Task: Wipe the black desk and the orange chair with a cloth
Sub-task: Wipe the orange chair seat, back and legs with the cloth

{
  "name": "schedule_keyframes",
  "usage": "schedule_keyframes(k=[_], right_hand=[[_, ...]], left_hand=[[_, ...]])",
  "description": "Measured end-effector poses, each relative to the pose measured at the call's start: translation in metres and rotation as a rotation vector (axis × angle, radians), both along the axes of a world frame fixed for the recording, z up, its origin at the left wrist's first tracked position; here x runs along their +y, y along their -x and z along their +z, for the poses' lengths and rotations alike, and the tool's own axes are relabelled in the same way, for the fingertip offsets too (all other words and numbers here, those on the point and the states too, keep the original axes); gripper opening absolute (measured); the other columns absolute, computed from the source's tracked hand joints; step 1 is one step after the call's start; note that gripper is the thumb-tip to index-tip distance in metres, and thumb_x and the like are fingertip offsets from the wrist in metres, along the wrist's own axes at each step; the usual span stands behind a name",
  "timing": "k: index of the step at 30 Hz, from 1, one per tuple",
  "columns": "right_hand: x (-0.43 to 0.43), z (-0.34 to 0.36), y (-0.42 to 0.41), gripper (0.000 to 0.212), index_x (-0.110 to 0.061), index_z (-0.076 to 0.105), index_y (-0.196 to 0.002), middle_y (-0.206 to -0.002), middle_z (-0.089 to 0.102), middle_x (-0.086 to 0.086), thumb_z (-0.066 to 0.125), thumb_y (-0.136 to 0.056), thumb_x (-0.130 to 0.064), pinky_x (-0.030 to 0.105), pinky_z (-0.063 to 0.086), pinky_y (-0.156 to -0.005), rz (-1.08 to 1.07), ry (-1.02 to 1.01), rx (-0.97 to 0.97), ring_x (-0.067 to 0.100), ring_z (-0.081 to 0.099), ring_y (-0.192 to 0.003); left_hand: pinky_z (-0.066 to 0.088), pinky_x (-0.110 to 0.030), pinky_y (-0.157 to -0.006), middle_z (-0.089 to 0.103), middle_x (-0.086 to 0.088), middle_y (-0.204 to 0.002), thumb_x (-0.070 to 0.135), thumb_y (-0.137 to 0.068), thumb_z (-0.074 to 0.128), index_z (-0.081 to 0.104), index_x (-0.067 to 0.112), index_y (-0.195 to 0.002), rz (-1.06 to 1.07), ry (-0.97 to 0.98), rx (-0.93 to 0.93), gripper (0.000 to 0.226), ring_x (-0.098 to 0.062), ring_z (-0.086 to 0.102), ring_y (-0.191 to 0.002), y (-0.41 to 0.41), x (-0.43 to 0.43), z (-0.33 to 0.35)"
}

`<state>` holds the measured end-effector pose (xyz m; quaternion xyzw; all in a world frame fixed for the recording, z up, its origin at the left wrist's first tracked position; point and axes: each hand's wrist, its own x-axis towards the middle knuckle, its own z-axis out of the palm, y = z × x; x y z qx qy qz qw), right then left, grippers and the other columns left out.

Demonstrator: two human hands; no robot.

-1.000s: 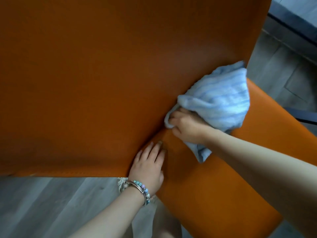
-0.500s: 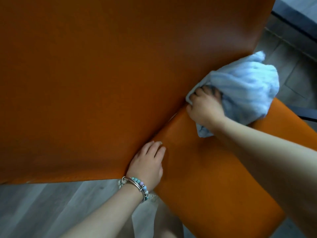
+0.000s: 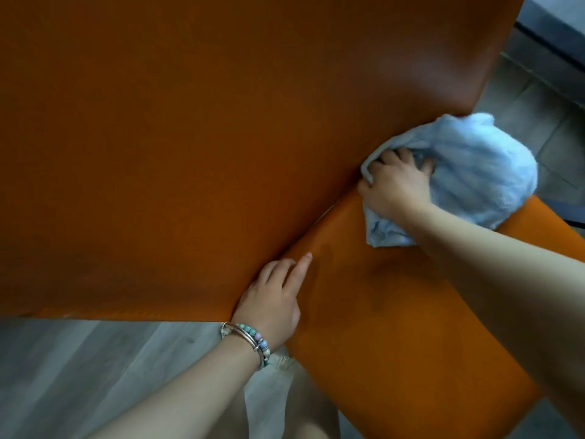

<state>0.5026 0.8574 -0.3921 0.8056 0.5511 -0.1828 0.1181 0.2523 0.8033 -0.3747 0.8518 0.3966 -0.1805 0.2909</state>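
The orange chair point(image 3: 196, 153) fills most of the view, its backrest on the left and its seat point(image 3: 395, 312) lower right. My right hand point(image 3: 394, 185) grips a bunched light blue cloth point(image 3: 481, 172) and presses it into the crease where backrest meets seat, near the chair's far edge. My left hand point(image 3: 272, 296), with beaded bracelets on the wrist, lies flat at the near end of that crease, fingers spread against the backrest. The black desk is out of view.
Grey wood-look floor point(image 3: 79, 369) lies below the chair at the lower left and again at the upper right. A dark strip point(image 3: 557, 45) runs along the top right corner. My bare legs show under the seat's near edge.
My right hand has slid the cloth along the crease away from me toward the chair's far edge. My left hand has stayed at the near end, its fingers shifting slightly.
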Motion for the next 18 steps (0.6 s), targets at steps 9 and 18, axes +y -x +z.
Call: schedule_keyframes(k=[9, 18], right_hand=[[-0.016, 0.0, 0.065, 0.038, -0.015, 0.064, -0.116, -0.129, 0.05, 0.007, 0.043, -0.091, -0.034, 0.047, 0.015, -0.108, 0.18, 0.009, 0.07, 0.031, 0.034, -0.126], [-0.029, 0.005, 0.077, 0.043, -0.013, 0.066, -0.114, -0.124, 0.055, 0.009, 0.035, -0.094, -0.036, 0.033, 0.028, -0.102, 0.316, 0.024, 0.418, 0.028, 0.045, -0.117]], left_hand=[[0.057, -0.033, -0.069, 0.066, -0.006, -0.114, 0.021, -0.038, 0.084, 0.067, 0.012, -0.105, -0.072, -0.109, 0.004, 0.07, -0.023, 0.065, -0.102, 0.015, -0.011, -0.012], [0.045, -0.037, -0.097, 0.045, -0.012, -0.141, 0.017, -0.071, 0.068, 0.044, 0.012, -0.137, -0.074, 0.009, 0.077, 0.071, -0.027, 0.042, -0.132, 0.011, -0.006, 0.012]])
